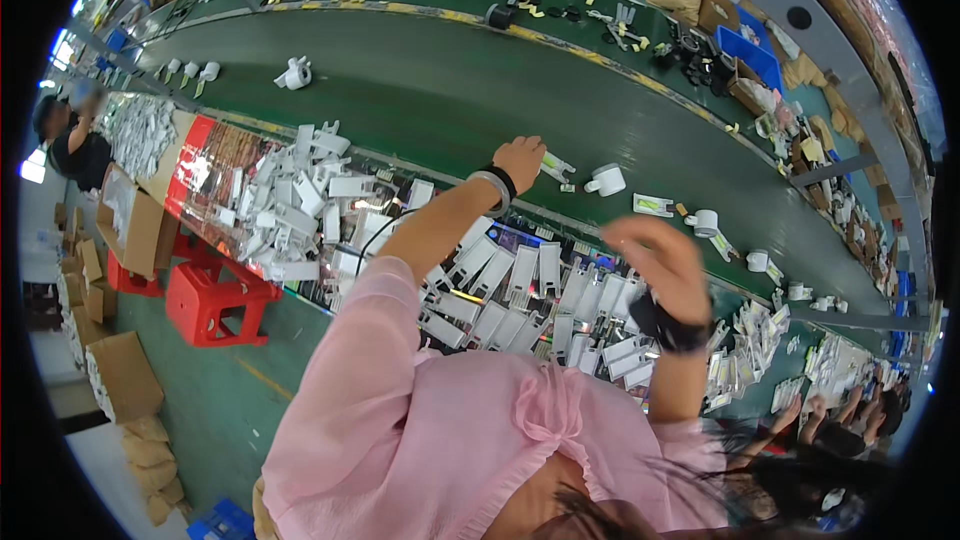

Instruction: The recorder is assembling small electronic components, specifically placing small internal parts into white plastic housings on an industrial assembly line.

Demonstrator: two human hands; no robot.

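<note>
My left hand reaches out over the green conveyor belt. Its fingers are closed at the end of a flat white plastic part with a yellow-green strip. Right of that part lies a white round-headed piece. My right hand, smeared by motion, hovers near the belt's near edge with curved fingers; whether it holds anything is unclear. Just beyond it rests a white rectangular part with a yellow-green middle. On the bench before me lie rows of white rectangular plastic housings.
A heap of white housings covers the bench at left, with a red stool and an open carton beside it. More white round-headed pieces sit along the belt to the right. Co-workers' hands show at far right.
</note>
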